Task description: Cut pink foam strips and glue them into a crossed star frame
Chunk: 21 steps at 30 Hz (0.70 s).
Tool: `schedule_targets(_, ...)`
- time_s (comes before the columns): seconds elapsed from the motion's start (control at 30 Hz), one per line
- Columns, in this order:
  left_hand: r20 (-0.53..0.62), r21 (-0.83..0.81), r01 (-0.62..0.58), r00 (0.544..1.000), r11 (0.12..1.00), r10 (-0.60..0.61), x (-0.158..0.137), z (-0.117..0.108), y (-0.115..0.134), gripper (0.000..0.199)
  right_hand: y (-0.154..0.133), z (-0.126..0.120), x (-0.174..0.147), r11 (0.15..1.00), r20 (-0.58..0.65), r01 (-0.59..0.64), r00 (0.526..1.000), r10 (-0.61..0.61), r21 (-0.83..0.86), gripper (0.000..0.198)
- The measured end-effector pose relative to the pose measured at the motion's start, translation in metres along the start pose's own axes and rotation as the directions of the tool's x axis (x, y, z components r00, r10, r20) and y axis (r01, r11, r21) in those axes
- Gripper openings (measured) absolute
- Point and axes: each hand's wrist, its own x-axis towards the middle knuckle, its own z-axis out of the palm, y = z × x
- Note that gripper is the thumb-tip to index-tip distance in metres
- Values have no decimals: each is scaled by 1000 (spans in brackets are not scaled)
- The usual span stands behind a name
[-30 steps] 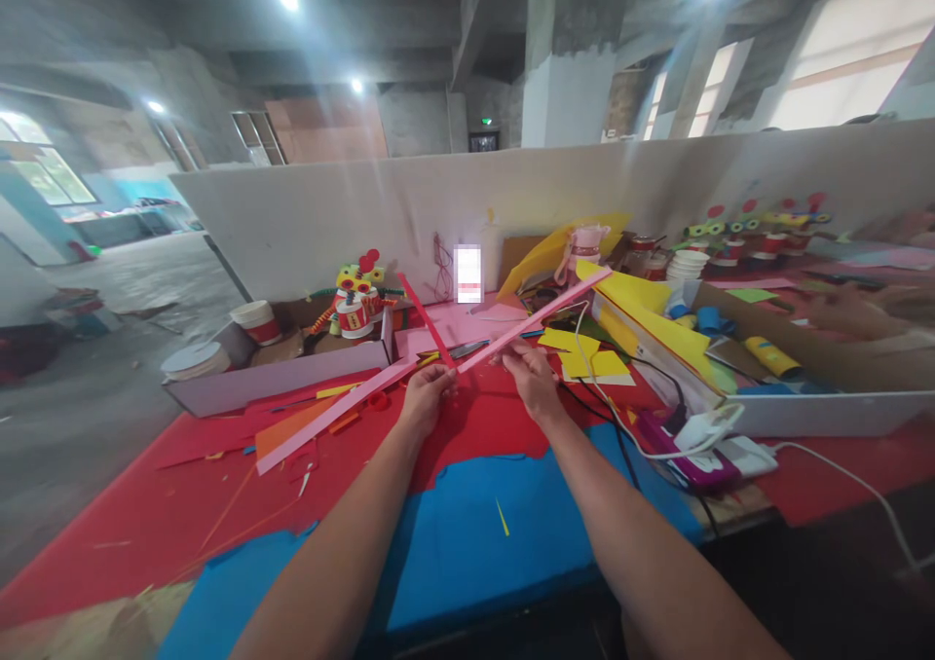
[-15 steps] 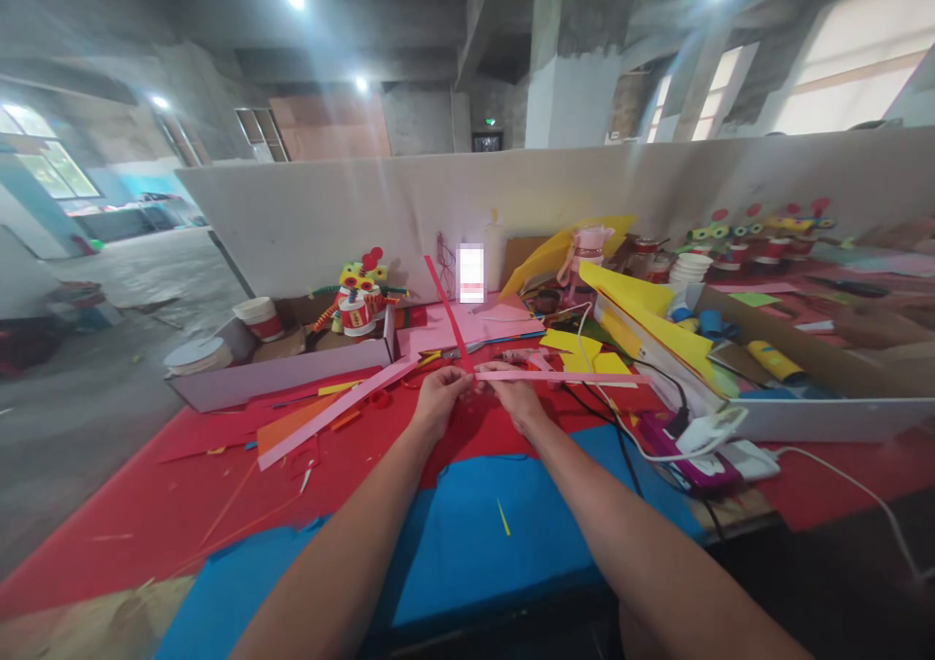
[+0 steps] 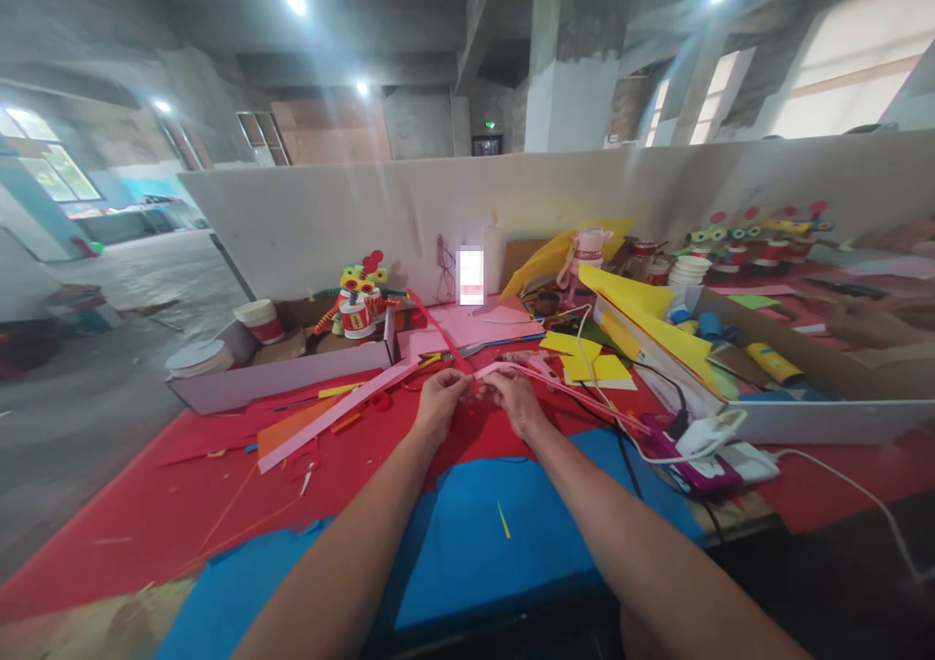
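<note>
Over the middle of the red-covered table, my left hand [image 3: 442, 399] and my right hand [image 3: 517, 394] are close together, fingers pinched. My left hand grips a red paper strip [image 3: 440, 329] that slants up and away to the left. A pink paper strip [image 3: 577, 392] runs from the fingertips of my right hand out to the right, bending downward. Between the hands the two strips meet; how they join is hidden by my fingers. Just behind my right hand lies a pink glue gun [image 3: 530, 359]. Scissors [image 3: 451, 355] rest behind my left hand.
A wide pink strip [image 3: 336, 415] lies left over orange paper. A low box [image 3: 284, 376] holding a paper-cup figure [image 3: 357, 314] stands behind it. Yellow paper pieces [image 3: 584, 356], cables and a purple power strip [image 3: 668, 456] are at right, beside a large box [image 3: 825, 420]. Blue cloth [image 3: 504, 533] covers the front.
The red strip's far end has swung down and left. The pink strip, level before, now bends and its far end has dropped toward the power strip. My hands have barely moved.
</note>
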Motion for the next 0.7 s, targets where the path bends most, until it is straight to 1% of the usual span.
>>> schedule_targets(0.07, 1, 23, -12, 1000, 1000, 12, 0, 0, -1, 31, 0, 0, 0, 999, -22, -4, 1000, 2, -48, 16)
schedule_targets(0.2, 22, 71, -36, 999, 997, 35, -1, 1, -1, 30, 0, -2, 0, 968, -36, 73, 996, -84, -242, 21)
schedule_targets(0.47, 14, 96, -35, 999, 995, 34, -2, 1, 2, 28, -1, -8, 1, 874, 37, 191, 980, -195, -447, 31)
schedule_targets(0.6, 16, 133, -61, 998, 989, 59, -4, 2, 3, 26, -1, -9, 2, 827, 51, 217, 973, -224, -519, 30)
schedule_targets(0.7, -17, 237, -100, 994, 966, 107, -4, 7, 1, 22, -2, -8, 2, 779, -7, 200, 967, -254, -595, 21)
